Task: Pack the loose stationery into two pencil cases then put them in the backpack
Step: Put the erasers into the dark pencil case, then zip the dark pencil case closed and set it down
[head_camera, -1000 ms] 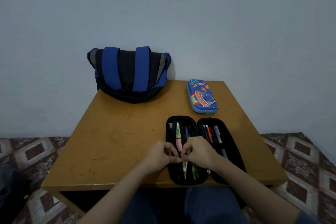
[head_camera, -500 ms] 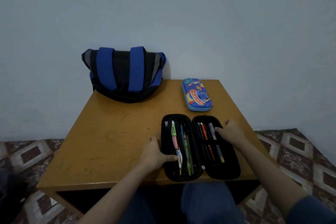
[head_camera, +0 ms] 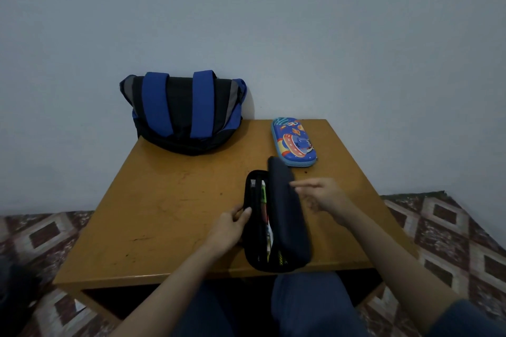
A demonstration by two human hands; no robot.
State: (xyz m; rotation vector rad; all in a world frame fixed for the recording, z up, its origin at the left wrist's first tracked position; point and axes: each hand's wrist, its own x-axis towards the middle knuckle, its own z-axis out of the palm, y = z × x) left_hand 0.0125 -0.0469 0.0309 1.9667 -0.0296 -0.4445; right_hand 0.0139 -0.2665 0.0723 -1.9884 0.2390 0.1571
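Left hand (head_camera: 231,224) grips the left rim of the black pencil case (head_camera: 290,216); right hand (head_camera: 327,195), fingers straight, is at its half-raised lid, contact blurred.
Low centre of the frame, at the desk's (head_camera: 164,213) near edge, this case looks a light, stiff shell with pens (head_camera: 265,200) loose inside, so it is probably best held by both long edges. The blue pencil case (head_camera: 294,142) lies closed behind it, and the backpack (head_camera: 186,112) is at upper left.

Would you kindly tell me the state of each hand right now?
Left hand: grips the left rim of the black pencil case.
Right hand: open, fingers straight at its lid.
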